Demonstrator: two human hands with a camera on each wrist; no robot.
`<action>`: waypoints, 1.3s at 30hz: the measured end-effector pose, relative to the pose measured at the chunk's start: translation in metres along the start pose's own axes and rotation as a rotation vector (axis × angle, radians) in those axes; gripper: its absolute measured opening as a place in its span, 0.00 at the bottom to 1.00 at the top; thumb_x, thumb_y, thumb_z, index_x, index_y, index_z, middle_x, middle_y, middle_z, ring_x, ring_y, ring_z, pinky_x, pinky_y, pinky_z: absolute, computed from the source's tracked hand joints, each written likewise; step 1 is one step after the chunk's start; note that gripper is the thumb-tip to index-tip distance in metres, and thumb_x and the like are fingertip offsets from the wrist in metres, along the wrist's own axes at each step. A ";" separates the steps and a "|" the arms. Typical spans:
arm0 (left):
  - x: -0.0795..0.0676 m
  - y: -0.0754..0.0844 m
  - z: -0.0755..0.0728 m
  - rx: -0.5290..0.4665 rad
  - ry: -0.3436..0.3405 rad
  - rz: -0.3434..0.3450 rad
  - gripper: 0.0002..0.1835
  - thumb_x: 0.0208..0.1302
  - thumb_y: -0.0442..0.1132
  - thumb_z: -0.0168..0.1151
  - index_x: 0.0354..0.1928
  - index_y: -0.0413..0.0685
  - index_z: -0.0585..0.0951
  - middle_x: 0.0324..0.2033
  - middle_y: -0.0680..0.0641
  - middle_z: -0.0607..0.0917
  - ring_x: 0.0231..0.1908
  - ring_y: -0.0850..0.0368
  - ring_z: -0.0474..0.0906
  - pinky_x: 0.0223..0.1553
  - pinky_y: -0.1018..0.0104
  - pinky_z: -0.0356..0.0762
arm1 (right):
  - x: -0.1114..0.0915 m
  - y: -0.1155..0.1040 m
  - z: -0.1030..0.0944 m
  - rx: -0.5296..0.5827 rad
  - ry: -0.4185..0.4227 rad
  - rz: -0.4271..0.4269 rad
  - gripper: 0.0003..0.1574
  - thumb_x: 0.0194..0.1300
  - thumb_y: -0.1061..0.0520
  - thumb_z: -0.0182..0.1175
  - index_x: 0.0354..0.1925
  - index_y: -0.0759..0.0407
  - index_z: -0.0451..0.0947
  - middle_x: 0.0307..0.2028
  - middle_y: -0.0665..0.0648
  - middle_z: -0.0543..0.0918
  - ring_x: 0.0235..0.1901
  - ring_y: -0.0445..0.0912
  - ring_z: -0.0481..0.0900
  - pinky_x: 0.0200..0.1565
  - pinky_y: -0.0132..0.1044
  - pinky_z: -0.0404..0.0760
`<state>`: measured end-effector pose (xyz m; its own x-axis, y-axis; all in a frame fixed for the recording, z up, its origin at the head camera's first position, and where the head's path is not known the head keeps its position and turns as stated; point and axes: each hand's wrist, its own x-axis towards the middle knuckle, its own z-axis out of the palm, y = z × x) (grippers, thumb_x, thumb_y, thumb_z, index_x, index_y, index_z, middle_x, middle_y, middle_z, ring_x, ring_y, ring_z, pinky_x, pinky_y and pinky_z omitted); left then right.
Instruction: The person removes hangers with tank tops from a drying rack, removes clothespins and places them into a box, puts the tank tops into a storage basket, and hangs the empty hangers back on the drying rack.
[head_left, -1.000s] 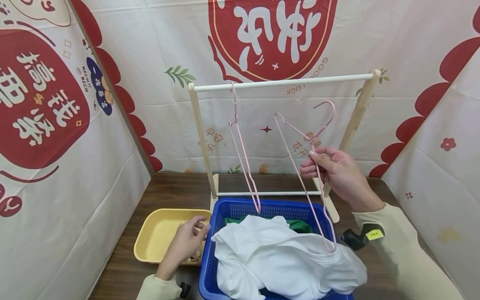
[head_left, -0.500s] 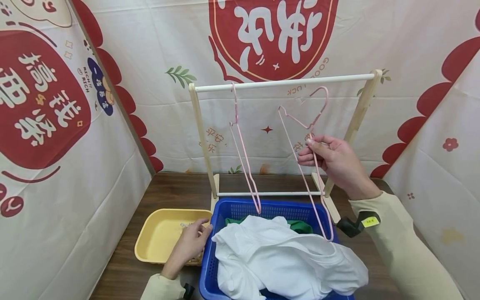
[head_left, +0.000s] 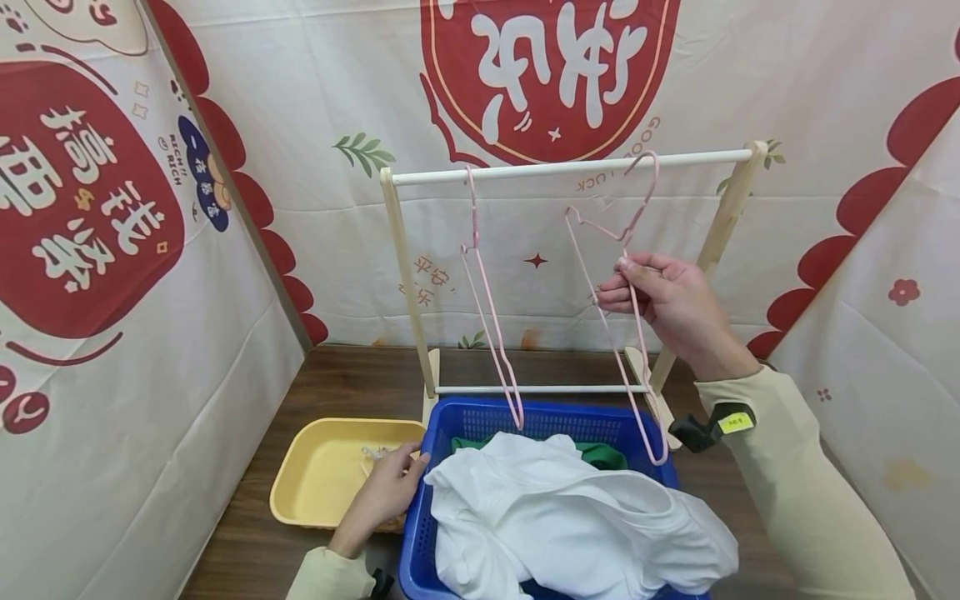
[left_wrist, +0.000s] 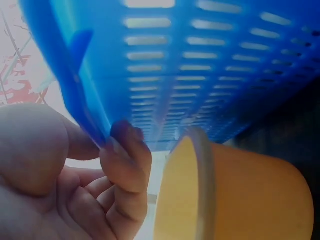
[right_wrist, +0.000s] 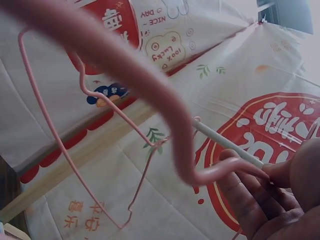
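My right hand (head_left: 675, 304) pinches a pink clothes hanger (head_left: 646, 367) by one shoulder, just below its neck. The hanger's hook overlaps the white top rail (head_left: 555, 169) of a wooden garment rack in the head view; whether they touch I cannot tell. Further left, a second pink hanger (head_left: 491, 308) hangs from that rail by its hook. My left hand (head_left: 386, 492) holds the left rim of a blue basket (head_left: 415, 533); the left wrist view shows the thumb and curled fingers (left_wrist: 125, 167) on either side of the rim. A white garment (head_left: 555, 508) fills the basket.
A yellow tray (head_left: 296, 467) stands left of the basket, with small pale items partly hidden by the left hand. Green cloth (head_left: 602, 456) shows behind the white garment. The rack's wooden posts (head_left: 727, 212) rise behind the basket. Printed cloth walls (head_left: 315, 83) surround the brown table (head_left: 337, 375).
My right hand has lifted the hanger, bringing its hook up to the level of the rail. My left hand has shifted slightly right and taken hold of the basket's rim.
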<state>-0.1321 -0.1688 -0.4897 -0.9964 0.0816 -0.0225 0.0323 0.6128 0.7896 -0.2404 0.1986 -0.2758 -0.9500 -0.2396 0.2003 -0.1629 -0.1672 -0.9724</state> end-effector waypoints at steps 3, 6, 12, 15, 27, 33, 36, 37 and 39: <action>0.001 0.000 0.001 -0.024 -0.027 -0.022 0.20 0.75 0.42 0.53 0.61 0.36 0.75 0.31 0.45 0.82 0.26 0.57 0.79 0.25 0.65 0.79 | 0.004 -0.002 -0.001 -0.014 0.014 -0.008 0.17 0.69 0.51 0.61 0.49 0.62 0.79 0.34 0.56 0.89 0.34 0.47 0.89 0.41 0.35 0.84; 0.001 0.000 0.001 -0.044 -0.040 -0.042 0.20 0.75 0.43 0.52 0.61 0.37 0.76 0.31 0.45 0.82 0.25 0.58 0.78 0.23 0.65 0.79 | 0.007 -0.004 -0.001 -0.015 0.027 -0.008 0.17 0.69 0.50 0.61 0.48 0.61 0.80 0.33 0.56 0.88 0.34 0.46 0.89 0.40 0.35 0.84; 0.000 0.000 0.003 -0.093 -0.055 -0.073 0.19 0.77 0.44 0.51 0.59 0.38 0.76 0.34 0.43 0.84 0.27 0.57 0.81 0.26 0.62 0.81 | 0.012 -0.008 -0.003 0.039 0.025 -0.011 0.15 0.69 0.52 0.61 0.46 0.61 0.81 0.32 0.56 0.88 0.33 0.45 0.89 0.40 0.36 0.84; -0.001 0.000 0.004 -0.121 -0.060 -0.089 0.19 0.77 0.45 0.49 0.59 0.38 0.75 0.39 0.40 0.85 0.31 0.54 0.84 0.29 0.59 0.84 | 0.015 -0.009 -0.005 0.097 0.013 -0.010 0.13 0.69 0.54 0.61 0.44 0.62 0.82 0.32 0.57 0.88 0.33 0.45 0.89 0.40 0.36 0.84; 0.000 -0.002 0.006 -0.138 -0.063 -0.118 0.19 0.77 0.45 0.49 0.60 0.40 0.74 0.41 0.38 0.85 0.30 0.54 0.84 0.27 0.59 0.84 | 0.027 -0.011 -0.008 0.160 0.051 0.006 0.13 0.66 0.53 0.64 0.42 0.63 0.83 0.32 0.57 0.88 0.32 0.46 0.89 0.40 0.37 0.84; 0.000 -0.002 0.006 -0.143 -0.064 -0.113 0.19 0.77 0.45 0.49 0.60 0.39 0.74 0.41 0.39 0.85 0.30 0.55 0.84 0.27 0.60 0.84 | 0.029 -0.011 -0.009 0.127 0.070 0.036 0.17 0.65 0.50 0.65 0.44 0.62 0.82 0.33 0.56 0.88 0.34 0.46 0.89 0.40 0.36 0.84; 0.000 -0.003 0.006 -0.144 -0.065 -0.112 0.19 0.77 0.45 0.49 0.60 0.39 0.74 0.41 0.38 0.85 0.30 0.55 0.84 0.27 0.59 0.84 | 0.030 -0.010 -0.009 0.132 0.067 0.041 0.16 0.65 0.51 0.64 0.44 0.63 0.82 0.33 0.57 0.88 0.34 0.46 0.89 0.40 0.36 0.84; 0.000 -0.003 0.006 -0.145 -0.066 -0.112 0.19 0.77 0.45 0.49 0.60 0.39 0.74 0.41 0.38 0.85 0.30 0.55 0.85 0.27 0.59 0.84 | 0.031 -0.010 -0.010 0.132 0.068 0.043 0.16 0.65 0.51 0.64 0.43 0.62 0.82 0.33 0.57 0.88 0.34 0.46 0.89 0.40 0.37 0.84; 0.001 -0.003 0.006 -0.142 -0.067 -0.110 0.19 0.77 0.45 0.49 0.60 0.39 0.74 0.41 0.39 0.85 0.30 0.55 0.84 0.27 0.59 0.84 | 0.032 -0.009 -0.010 0.123 0.071 0.046 0.15 0.66 0.51 0.64 0.43 0.62 0.83 0.33 0.57 0.88 0.34 0.46 0.89 0.41 0.37 0.84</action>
<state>-0.1322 -0.1657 -0.4958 -0.9857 0.0749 -0.1509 -0.0930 0.5045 0.8584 -0.2716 0.2023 -0.2619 -0.9729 -0.1817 0.1429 -0.0894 -0.2743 -0.9575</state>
